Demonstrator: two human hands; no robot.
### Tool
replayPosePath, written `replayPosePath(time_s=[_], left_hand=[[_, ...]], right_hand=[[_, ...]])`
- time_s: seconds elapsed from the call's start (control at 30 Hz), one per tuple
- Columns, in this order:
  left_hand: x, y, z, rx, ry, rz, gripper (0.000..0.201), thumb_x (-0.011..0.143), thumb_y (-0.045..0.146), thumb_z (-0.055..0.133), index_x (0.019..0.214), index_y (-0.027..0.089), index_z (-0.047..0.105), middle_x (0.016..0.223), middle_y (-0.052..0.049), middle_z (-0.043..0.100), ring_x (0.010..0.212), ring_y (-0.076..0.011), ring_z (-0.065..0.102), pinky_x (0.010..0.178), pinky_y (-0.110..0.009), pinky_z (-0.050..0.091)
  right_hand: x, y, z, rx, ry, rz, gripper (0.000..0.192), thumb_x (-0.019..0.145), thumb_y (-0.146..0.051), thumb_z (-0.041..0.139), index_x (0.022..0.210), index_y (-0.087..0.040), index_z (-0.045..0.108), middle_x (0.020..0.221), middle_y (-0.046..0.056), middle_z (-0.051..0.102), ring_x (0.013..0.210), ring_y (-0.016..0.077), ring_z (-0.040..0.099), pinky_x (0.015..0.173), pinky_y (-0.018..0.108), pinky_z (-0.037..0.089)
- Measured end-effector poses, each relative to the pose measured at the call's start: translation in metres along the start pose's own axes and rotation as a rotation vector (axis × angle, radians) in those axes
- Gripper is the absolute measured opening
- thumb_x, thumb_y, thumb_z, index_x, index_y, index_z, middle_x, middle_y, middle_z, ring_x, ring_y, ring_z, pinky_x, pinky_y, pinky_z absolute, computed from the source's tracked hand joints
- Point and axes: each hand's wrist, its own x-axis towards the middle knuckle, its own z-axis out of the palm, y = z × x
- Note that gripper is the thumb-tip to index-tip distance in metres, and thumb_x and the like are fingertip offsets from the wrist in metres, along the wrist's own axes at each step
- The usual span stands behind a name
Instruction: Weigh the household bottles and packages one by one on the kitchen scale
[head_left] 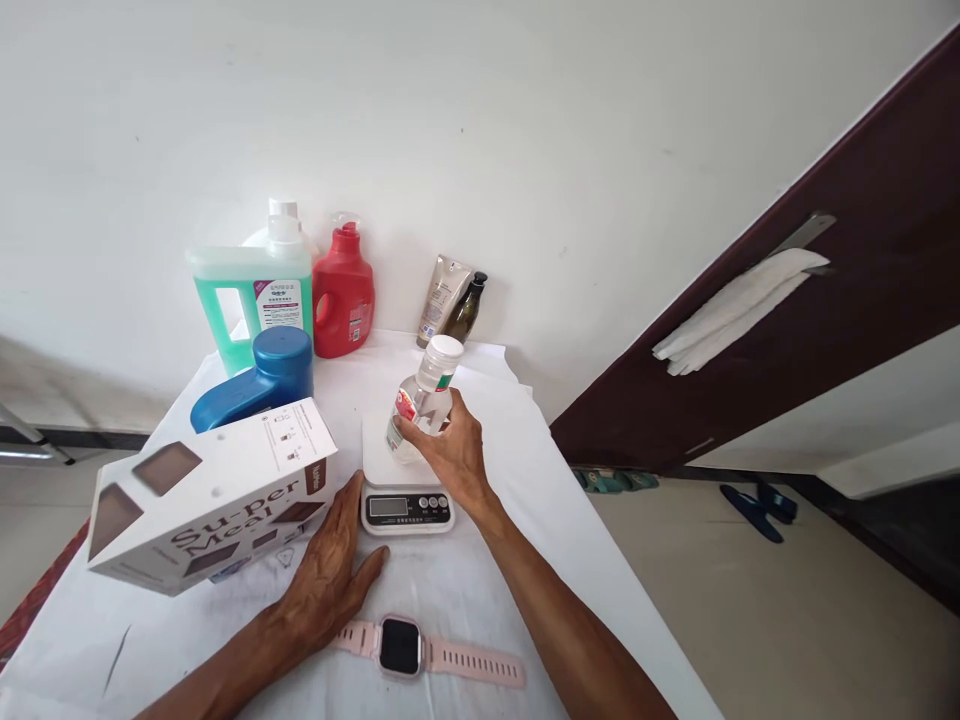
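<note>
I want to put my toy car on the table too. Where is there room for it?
Bare cloth lies right of the scale and right hand, out to the table edge, and near the left corner below the box. Crowded: the back bottles, and the front by the left hand and watch.

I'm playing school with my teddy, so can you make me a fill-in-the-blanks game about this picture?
1. The right hand holds a small clear bottle on the white kitchen ____.
2. The left hand lies flat beside the Super Meal ____.
3. The smartwatch near the table's front edge has a ____ strap.
4. Between the green detergent jug and the tan tube stands a ____ bottle.

Missing words: scale; box; pink; red
</note>
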Motion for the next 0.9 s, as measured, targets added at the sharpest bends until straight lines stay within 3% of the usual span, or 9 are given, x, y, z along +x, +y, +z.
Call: replayPosePath(time_s=[0.13,0.3,0.47,0.6,0.73,0.9], left_hand=[[-0.001,0.003,-0.001,0.015,-0.003,-0.021,0.087,0.101,0.026,0.055,0.172,0.028,0.005,0.169,-0.020,0.041,0.153,-0.0375,0.048,0.121,-0.061,0.047],[-0.004,0.011,-0.002,0.013,-0.015,-0.076,0.088,0.102,0.028,0.057,0.173,0.029,0.005,0.173,-0.017,0.036,0.154,-0.0373,0.046,0.123,-0.060,0.046],[0.003,0.025,-0.005,0.019,-0.041,-0.165,0.085,0.102,0.029,0.056,0.173,0.028,0.009,0.172,-0.015,0.040,0.153,-0.0350,0.049,0.122,-0.054,0.050],[0.009,0.031,-0.008,0.041,-0.077,-0.229,0.083,0.102,0.034,0.056,0.173,0.029,0.013,0.170,-0.013,0.044,0.149,-0.0345,0.053,0.119,-0.052,0.053],[0.010,0.030,-0.009,0.053,-0.098,-0.249,0.083,0.102,0.035,0.056,0.173,0.029,0.013,0.169,-0.012,0.044,0.148,-0.0341,0.055,0.119,-0.051,0.053],[0.010,0.030,-0.009,0.038,-0.090,-0.229,0.086,0.100,0.032,0.059,0.174,0.028,0.014,0.169,-0.014,0.045,0.147,-0.0361,0.056,0.116,-0.052,0.055]], right_hand=[[0.037,0.019,-0.026,0.018,0.106,0.024,0.055,0.068,-0.060,0.085,0.104,-0.024,0.064,0.096,0.006,0.077,0.085,0.0291,0.071,0.082,0.044,0.057],[0.117,0.075,-0.053,-0.106,0.276,0.075,0.053,0.063,-0.057,0.085,0.099,-0.024,0.063,0.098,0.009,0.076,0.094,0.0342,0.071,0.090,0.050,0.056],[0.197,0.135,-0.050,-0.160,0.371,0.191,0.057,0.061,-0.049,0.086,0.102,-0.023,0.057,0.104,0.011,0.074,0.103,0.0363,0.068,0.097,0.053,0.053],[0.244,0.163,-0.041,-0.189,0.372,0.211,0.059,0.065,-0.047,0.086,0.110,-0.022,0.057,0.114,0.012,0.071,0.111,0.0344,0.066,0.100,0.050,0.051],[0.259,0.180,-0.040,-0.181,0.317,0.189,0.063,0.068,-0.049,0.086,0.117,-0.022,0.056,0.116,0.011,0.069,0.113,0.0324,0.064,0.097,0.048,0.051],[0.246,0.204,-0.043,-0.286,0.284,0.219,0.056,0.067,-0.050,0.087,0.104,-0.022,0.056,0.109,0.011,0.064,0.107,0.0321,0.060,0.094,0.051,0.050]])
